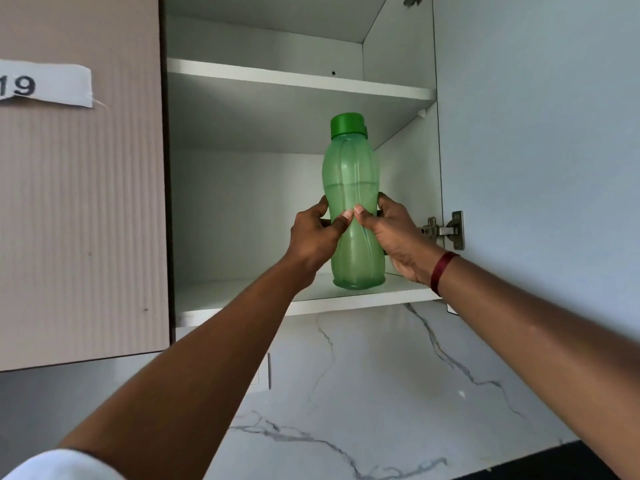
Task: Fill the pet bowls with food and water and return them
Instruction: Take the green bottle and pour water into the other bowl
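Observation:
A translucent green water bottle (350, 174) with a darker green cap stands upright at the right of the lower shelf (242, 301) in an open white wall cabinet. Liquid fills it to a little above the middle. My left hand (317, 233) grips its waist from the left. My right hand (398, 237) grips it from the right, a dark red band on the wrist. The two thumbs meet on the bottle's front. The bottle's base sits at or just above the shelf board; I cannot tell whether it touches. No pet bowls are in view.
The upper shelf (298, 79) spans the cabinet above the bottle. The cabinet door (536, 150) stands open at the right on a metal hinge (445, 230). A closed beige cabinet (79, 202) with a paper label is on the left. A marble backsplash (381, 375) lies below.

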